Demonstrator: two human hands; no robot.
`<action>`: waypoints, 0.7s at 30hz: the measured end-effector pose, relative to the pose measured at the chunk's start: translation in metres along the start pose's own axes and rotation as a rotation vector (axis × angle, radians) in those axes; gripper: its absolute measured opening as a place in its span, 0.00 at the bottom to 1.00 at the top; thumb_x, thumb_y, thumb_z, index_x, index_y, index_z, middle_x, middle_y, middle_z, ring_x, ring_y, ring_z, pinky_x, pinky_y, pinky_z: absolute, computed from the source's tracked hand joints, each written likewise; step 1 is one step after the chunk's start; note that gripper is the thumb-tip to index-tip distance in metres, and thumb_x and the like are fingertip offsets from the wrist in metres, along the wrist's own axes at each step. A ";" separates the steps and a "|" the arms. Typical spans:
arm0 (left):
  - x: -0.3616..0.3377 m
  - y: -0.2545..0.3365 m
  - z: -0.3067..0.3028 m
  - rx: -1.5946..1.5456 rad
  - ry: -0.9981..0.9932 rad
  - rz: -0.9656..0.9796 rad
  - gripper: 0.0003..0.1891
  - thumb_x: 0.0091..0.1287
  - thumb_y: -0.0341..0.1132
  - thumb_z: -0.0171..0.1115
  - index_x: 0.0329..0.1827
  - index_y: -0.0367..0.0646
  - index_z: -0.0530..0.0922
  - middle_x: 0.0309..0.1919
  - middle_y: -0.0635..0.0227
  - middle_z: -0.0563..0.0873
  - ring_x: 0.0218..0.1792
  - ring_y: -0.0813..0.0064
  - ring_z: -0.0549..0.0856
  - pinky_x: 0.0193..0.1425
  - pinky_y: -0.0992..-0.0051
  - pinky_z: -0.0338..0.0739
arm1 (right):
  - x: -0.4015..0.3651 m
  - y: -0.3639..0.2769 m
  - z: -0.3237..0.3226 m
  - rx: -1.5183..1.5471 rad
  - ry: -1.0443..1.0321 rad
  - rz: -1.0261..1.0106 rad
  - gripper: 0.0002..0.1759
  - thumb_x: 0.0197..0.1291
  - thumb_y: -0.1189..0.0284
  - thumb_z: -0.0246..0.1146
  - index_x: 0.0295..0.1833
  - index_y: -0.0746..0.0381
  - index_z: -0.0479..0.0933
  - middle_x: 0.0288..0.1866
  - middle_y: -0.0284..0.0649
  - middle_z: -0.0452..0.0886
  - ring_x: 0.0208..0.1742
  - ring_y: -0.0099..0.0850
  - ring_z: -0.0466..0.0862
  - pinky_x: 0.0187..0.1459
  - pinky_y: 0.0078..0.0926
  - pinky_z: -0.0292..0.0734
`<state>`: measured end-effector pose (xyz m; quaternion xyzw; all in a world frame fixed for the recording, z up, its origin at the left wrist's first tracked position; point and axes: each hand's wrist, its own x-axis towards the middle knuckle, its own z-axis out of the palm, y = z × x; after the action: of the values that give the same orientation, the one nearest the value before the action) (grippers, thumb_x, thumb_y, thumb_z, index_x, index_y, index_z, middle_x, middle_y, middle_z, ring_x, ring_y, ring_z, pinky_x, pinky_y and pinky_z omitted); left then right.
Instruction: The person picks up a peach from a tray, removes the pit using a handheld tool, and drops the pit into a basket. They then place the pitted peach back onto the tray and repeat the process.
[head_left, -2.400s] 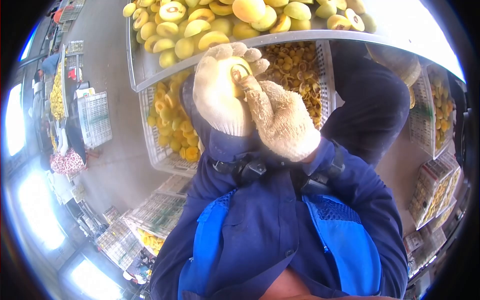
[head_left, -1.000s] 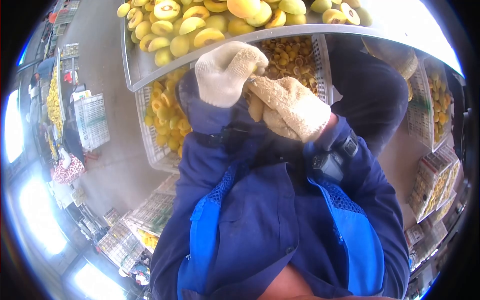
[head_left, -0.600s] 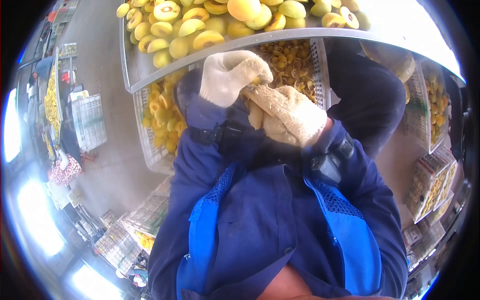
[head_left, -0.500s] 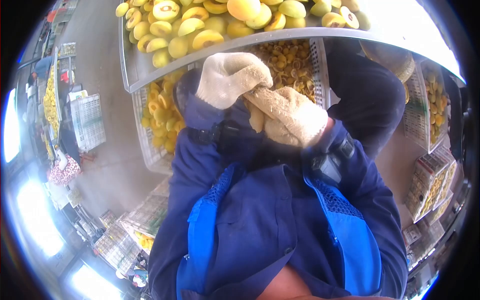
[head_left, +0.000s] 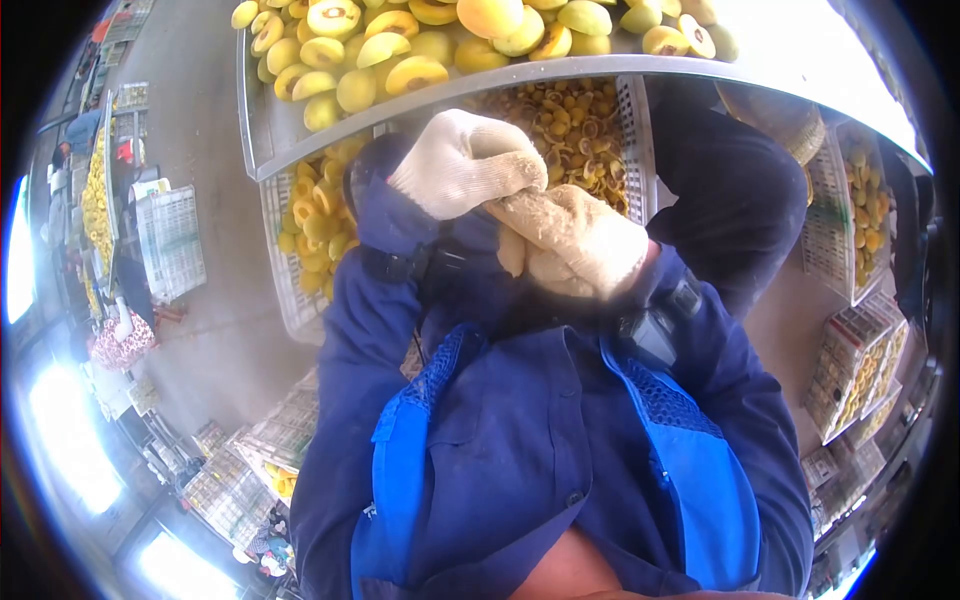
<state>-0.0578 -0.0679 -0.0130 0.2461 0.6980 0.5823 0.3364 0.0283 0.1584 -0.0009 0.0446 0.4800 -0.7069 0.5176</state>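
Both hands wear knitted work gloves, pale at the cuffs and stained brown on the fingers. They meet just below the edge of a fruit-laden table. My left hand (head_left: 465, 165) is closed, its thumb and fingers pinching a fingertip of the glove on my right hand (head_left: 585, 245). My right hand points toward the left one, with one glove finger held in that pinch and another hanging down apart from it. No tool shows in either hand. Halved yellow fruit (head_left: 415, 75), peach-like with brown centres, lies on the table above my hands.
The table's metal rim (head_left: 480, 80) runs just beyond my hands. Under it stand a crate of yellow fruit halves (head_left: 318, 215) and a crate of brownish fruit scraps (head_left: 580, 130). Stacked crates (head_left: 855, 365) are at right, a white crate (head_left: 170, 240) at left. A person (head_left: 122, 340) is farther left.
My left hand has turned slightly, and its pinch sits a little lower on the glove fingertip. My right hand has hardly moved. The whole view has shifted slightly.
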 end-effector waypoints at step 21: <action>-0.102 0.029 -0.065 1.039 1.040 -0.405 0.22 0.76 0.43 0.72 0.66 0.38 0.89 0.58 0.56 0.95 0.58 0.63 0.94 0.68 0.66 0.85 | 0.002 0.027 -0.010 0.264 0.333 -0.194 0.29 0.89 0.45 0.56 0.42 0.58 0.81 0.19 0.26 0.71 0.15 0.19 0.65 0.19 0.21 0.59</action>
<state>-0.0414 -0.1794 0.0404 -0.0660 0.9824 0.1472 -0.0946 0.0442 0.1640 -0.0246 0.1815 0.4643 -0.7929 0.3505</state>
